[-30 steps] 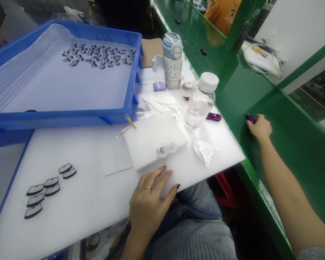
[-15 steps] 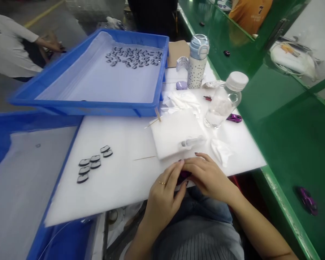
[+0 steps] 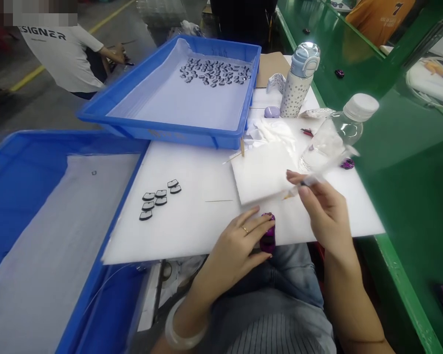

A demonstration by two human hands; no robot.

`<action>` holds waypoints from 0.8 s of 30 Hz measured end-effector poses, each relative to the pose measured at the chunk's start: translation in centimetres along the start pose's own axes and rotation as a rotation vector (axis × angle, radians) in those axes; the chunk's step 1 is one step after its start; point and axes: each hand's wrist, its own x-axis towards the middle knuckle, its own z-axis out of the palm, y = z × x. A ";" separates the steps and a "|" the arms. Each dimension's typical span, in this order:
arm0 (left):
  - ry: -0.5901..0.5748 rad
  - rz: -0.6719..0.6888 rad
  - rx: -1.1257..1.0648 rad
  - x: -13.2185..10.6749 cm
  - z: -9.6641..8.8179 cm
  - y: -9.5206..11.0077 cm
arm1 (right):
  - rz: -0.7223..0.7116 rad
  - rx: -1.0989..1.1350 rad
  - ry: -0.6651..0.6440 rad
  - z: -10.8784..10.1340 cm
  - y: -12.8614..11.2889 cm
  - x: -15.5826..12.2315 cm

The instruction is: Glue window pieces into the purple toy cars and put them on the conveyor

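- A big blue tray (image 3: pixel 7 162) lined with white foam fills the near left.
- Six small black-rimmed pieces (image 3: pixel 158 198) lie on the white foam board (image 3: pixel 192 221).
- The left hand (image 3: pixel 236 246) pinches a shiny purple toy car (image 3: pixel 268 237) at the board's near edge, thumb and fingers closed around it.
- The right hand (image 3: pixel 327 209) grips a clear syringe-like applicator (image 3: pixel 317 173) over the white pad (image 3: pixel 260 172), tip pointing down-left.
- A clear water bottle (image 3: pixel 335 135) stands just beyond.

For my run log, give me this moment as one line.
left hand: holds shiny purple toy car | right hand: holds clear plastic syringe-like applicator | surface: white foam board
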 end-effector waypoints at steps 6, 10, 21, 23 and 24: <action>0.300 -0.081 -0.112 0.9 2.4 0.4 | -0.033 0.336 -0.020 -1.0 1.0 -4.0; 0.362 -0.118 -0.141 1.2 2.7 0.7 | 0.148 0.349 -0.297 -0.5 2.1 -4.2; 0.374 -0.135 -0.168 1.3 2.6 0.7 | 0.097 1.025 -0.373 1.5 1.0 -1.6; 0.377 -0.134 -0.169 1.4 2.6 0.7 | 0.095 1.043 -0.383 1.7 1.3 -1.7; 0.381 -0.134 -0.166 1.4 2.6 0.7 | 0.094 1.050 -0.392 1.7 1.5 -1.7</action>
